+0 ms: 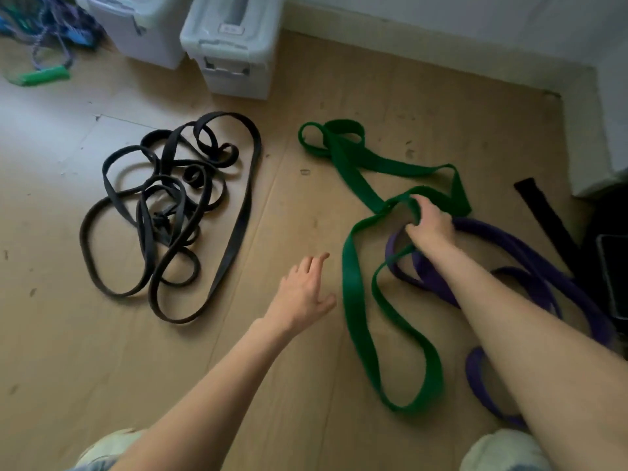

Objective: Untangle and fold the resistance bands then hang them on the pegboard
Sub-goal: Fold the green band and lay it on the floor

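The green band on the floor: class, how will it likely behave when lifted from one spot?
Probably floppy: the green band lies in limp loops. It may drag the purple band along, since they cross beneath the right hand. Likely light.

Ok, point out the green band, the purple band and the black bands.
green band (353,294), head view, left strand of the near loop
purple band (509,237), head view, upper curve
black bands (243,212), head view, long right strand

I kneel on a tan wood floor (306,385); two grey storage bins (231,45) stand by the white wall (475,15)
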